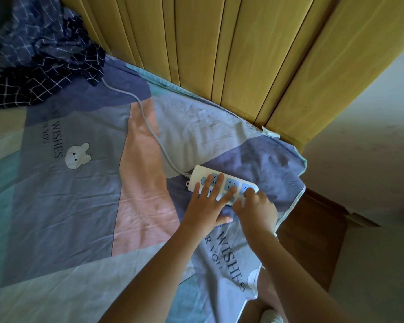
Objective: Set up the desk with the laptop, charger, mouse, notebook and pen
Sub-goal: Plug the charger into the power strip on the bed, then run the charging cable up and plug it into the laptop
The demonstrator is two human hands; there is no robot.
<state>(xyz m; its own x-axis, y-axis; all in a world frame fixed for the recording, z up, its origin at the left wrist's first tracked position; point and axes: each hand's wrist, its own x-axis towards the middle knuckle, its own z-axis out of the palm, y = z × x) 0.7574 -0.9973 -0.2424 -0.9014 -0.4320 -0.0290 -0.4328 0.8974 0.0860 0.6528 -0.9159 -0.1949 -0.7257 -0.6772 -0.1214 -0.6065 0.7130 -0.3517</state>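
Observation:
A white power strip (200, 174) with blue sockets lies on the bed near its right edge. Its grey cable (149, 127) runs up and left under a dark cloth. My left hand (205, 206) rests flat on the strip with the fingers spread. My right hand (257, 208) is curled at the strip's right end, with the fingers closed on a small white plug (241, 202) that is mostly hidden. No laptop, mouse, notebook or pen is in view.
The patterned bed sheet (79, 206) fills the left and middle. A yellow wooden headboard (219, 54) stands behind it. A dark checked blanket (44, 66) is bunched at the top left. A brown cabinet (313, 229) sits beside the bed's right edge.

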